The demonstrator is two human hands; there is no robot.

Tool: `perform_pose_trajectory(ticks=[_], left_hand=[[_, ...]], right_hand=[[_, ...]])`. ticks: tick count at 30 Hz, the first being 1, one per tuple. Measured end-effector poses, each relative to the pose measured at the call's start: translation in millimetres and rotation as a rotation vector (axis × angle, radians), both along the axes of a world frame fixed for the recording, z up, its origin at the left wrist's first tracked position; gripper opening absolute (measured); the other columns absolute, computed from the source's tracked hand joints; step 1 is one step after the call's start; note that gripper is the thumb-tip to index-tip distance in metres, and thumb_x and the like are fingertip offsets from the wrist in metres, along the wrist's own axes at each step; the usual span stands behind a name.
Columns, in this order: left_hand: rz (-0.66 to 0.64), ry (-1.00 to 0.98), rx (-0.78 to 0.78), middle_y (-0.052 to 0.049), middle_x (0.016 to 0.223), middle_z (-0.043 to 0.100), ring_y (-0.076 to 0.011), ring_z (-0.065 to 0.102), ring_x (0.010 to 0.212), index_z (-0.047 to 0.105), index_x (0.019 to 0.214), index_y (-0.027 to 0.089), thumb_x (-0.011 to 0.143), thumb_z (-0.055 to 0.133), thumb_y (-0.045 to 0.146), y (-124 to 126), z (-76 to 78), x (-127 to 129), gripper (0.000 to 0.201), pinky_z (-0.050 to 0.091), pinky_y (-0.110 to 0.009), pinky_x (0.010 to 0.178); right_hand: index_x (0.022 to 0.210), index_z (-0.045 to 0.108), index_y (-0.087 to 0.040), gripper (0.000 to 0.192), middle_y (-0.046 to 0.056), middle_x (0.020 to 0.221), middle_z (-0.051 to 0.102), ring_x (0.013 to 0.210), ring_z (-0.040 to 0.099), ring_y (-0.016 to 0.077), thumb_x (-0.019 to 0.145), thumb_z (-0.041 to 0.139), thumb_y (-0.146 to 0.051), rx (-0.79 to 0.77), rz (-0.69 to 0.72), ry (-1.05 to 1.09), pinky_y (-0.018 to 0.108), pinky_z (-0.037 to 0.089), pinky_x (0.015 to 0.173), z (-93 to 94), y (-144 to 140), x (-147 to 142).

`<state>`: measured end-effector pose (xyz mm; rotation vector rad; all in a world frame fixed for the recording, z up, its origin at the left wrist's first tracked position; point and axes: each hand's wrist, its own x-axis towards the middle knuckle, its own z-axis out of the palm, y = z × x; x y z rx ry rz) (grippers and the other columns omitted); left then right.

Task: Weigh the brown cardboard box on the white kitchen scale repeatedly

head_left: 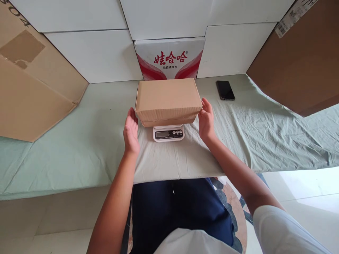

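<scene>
A closed brown cardboard box [169, 94] rests on a small white kitchen scale [168, 134], whose dark display and buttons face me. The box hides the scale's platform. My left hand [131, 131] is upright beside the box's left end, its fingers stretched out and flat. At the right end, my right hand [206, 119] has its fingers apart, the tips close to the box's corner. Whether either hand touches the cardboard, I cannot tell for certain.
A black phone [225, 90] lies on the green cloth [106, 141] to the right. Behind stands a white and red carton [169, 58] against white panels [92, 56]. Large cardboard sheets [45, 91] flank the left, with another brown carton [299, 67] at the right.
</scene>
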<state>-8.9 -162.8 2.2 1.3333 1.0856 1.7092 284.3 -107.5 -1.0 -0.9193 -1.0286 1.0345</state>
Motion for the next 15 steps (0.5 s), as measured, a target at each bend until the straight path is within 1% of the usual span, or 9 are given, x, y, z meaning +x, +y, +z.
perform_pose_trajectory(ticks=[4, 9, 15], left_hand=[[-0.004, 0.011, -0.006, -0.006, 0.176, 0.037, -0.029, 0.029, 0.166, 0.051, 0.157, 0.035, 0.09, 0.036, 0.089, -0.2, 0.9, 0.6, 0.088, 0.028, -0.045, 0.135], [-0.009, 0.017, -0.013, -0.005, 0.175, 0.039, -0.0295, 0.026, 0.166, 0.051, 0.157, 0.035, 0.088, 0.036, 0.09, -0.3, 0.7, 0.1, 0.089, 0.027, -0.045, 0.136], [-0.02, -0.01, 0.003, -0.005, 0.174, 0.04, -0.0289, 0.031, 0.165, 0.053, 0.156, 0.034, 0.09, 0.042, 0.086, 0.3, -1.6, -0.9, 0.085, 0.03, -0.044, 0.134]], right_hand=[[0.141, 0.05, -0.04, 0.063, -0.001, 0.161, 0.053, 0.157, 0.044, 0.0305, 0.081, 0.064, -0.053, 0.008, 0.001, -0.029, 0.063, 0.029, 0.135, -5.1, 2.1, 0.6], [0.143, 0.05, -0.041, 0.064, 0.0, 0.161, 0.053, 0.156, 0.045, 0.0316, 0.082, 0.063, -0.057, 0.021, 0.023, -0.06, 0.063, 0.032, 0.133, -7.1, 2.1, 1.0], [0.144, 0.051, -0.04, 0.065, 0.0, 0.16, 0.054, 0.157, 0.044, 0.0321, 0.084, 0.062, -0.061, 0.047, 0.054, -0.09, 0.063, 0.035, 0.131, -6.6, 1.0, 0.0]])
